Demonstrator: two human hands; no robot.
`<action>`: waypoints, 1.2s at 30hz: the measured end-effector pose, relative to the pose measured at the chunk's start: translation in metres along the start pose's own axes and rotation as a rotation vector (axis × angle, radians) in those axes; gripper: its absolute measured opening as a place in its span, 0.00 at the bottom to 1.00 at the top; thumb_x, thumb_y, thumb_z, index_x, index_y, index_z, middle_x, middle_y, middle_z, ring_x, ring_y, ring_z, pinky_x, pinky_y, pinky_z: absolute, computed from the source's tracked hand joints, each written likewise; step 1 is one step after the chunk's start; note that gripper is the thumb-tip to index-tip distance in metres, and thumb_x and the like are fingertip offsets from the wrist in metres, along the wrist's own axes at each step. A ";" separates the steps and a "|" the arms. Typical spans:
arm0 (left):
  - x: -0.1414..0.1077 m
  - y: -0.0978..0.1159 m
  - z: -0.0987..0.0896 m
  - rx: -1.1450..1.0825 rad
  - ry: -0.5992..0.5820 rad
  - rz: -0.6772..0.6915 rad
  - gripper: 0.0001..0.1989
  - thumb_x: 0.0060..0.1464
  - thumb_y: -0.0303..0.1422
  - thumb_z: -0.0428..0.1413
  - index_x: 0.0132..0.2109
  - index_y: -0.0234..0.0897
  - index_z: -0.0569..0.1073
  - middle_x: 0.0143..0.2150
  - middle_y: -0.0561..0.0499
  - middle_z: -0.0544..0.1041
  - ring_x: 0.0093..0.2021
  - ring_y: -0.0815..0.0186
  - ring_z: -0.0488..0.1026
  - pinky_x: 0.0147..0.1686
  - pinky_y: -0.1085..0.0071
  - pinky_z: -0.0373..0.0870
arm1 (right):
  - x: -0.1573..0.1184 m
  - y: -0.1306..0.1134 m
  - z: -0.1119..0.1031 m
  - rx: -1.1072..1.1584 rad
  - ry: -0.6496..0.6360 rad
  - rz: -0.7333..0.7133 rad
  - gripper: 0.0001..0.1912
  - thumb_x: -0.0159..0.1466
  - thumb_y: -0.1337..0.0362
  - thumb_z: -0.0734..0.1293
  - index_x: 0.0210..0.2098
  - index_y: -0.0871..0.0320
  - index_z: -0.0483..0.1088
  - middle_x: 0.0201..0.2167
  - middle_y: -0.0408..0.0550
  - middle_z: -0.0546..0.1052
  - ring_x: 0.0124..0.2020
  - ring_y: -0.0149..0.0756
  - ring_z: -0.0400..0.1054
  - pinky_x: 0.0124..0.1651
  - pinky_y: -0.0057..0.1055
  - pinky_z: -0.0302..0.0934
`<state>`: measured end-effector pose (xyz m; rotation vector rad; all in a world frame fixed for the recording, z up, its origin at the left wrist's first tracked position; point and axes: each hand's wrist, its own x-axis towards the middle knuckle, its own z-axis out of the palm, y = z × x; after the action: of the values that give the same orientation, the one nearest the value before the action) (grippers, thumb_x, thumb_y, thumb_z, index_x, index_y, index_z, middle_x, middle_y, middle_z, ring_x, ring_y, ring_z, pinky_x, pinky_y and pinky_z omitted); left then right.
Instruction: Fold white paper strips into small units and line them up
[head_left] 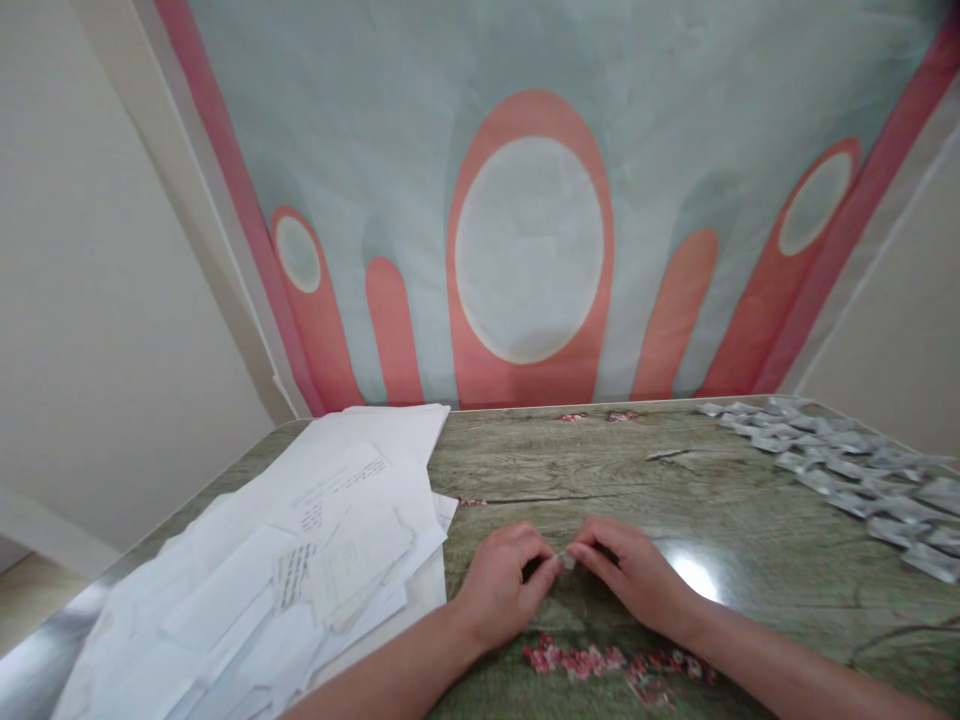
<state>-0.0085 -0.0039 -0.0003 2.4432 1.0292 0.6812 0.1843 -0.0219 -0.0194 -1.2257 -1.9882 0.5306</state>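
Note:
Both hands meet over the middle of the table, fingertips pinched. My left hand holds one end of a small whitish piece, which looks like paper. The other end is pinched between the thumb and forefinger of my right hand. Much of the piece is hidden by the fingertips. Loose white sheets and torn pieces of paper lie in a heap to the left of my left hand, some with printed text.
The wood-patterned table has printed pink flowers. Several folded greyish-white pieces lie in rows at its right side. Behind the table stands a backdrop with coral arches and pale ovals.

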 end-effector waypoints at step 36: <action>0.005 -0.008 -0.002 -0.467 0.006 -0.153 0.13 0.58 0.35 0.48 0.34 0.32 0.74 0.28 0.52 0.72 0.31 0.68 0.67 0.33 0.75 0.62 | 0.000 -0.003 0.000 0.071 -0.096 0.023 0.08 0.65 0.64 0.57 0.31 0.56 0.63 0.27 0.43 0.68 0.29 0.33 0.62 0.34 0.29 0.56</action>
<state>-0.0107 0.0053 -0.0011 1.9435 0.9240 0.7766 0.1827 -0.0233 -0.0174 -1.2009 -2.0196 0.6772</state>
